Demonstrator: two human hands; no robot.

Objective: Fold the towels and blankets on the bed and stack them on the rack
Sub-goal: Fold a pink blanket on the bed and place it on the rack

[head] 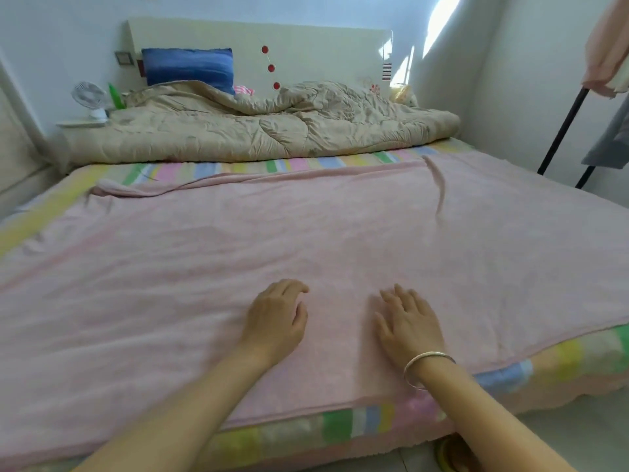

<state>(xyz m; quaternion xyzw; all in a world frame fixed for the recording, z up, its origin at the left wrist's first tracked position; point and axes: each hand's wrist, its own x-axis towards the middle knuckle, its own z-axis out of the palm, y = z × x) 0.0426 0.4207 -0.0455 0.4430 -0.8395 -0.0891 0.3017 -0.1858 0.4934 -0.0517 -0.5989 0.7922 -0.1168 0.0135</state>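
Note:
A large pink blanket [306, 233] lies spread flat over the bed, with a rolled fold along its far edge and a crease at the right. My left hand [277, 318] rests palm down on it near the front edge, fingers slightly bent. My right hand [408, 321], with a silver bangle on its wrist, lies flat on the blanket beside the left one, fingers straight. Neither hand grips the cloth. A black rack [561, 131] stands at the far right with pink and grey cloth hanging on it.
A crumpled beige quilt [265, 127] lies across the head of the bed, with a blue pillow [189, 68] against the white headboard. The striped pastel sheet [340, 424] shows at the front edge. A small white fan [90, 98] stands at the back left.

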